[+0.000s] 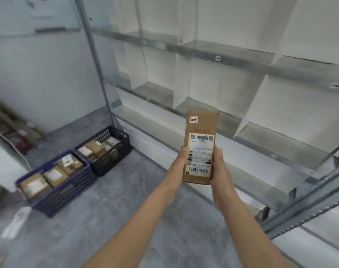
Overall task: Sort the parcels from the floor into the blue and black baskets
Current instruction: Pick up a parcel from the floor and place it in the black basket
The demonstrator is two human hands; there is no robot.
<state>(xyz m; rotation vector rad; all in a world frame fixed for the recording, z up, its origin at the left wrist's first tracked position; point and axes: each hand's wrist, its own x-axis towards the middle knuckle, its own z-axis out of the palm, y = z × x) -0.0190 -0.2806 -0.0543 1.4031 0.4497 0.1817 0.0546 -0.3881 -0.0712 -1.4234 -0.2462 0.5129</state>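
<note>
A long brown cardboard parcel (201,132) with a white shipping label and a small red sticker is held upright in front of me, above the floor. My left hand (179,163) grips its lower left edge and my right hand (219,167) grips its lower right edge. A blue basket (68,192) stands on the floor at the left, holding several brown parcels. Right behind it stands a black basket (116,157), also with several parcels inside.
Grey metal shelving (242,60) with white dividers runs along the right, its bays bare. A shelf upright (99,60) stands beside the black basket. A white scrap (17,221) lies on the grey floor near the blue basket. Blurred clutter sits at the far left.
</note>
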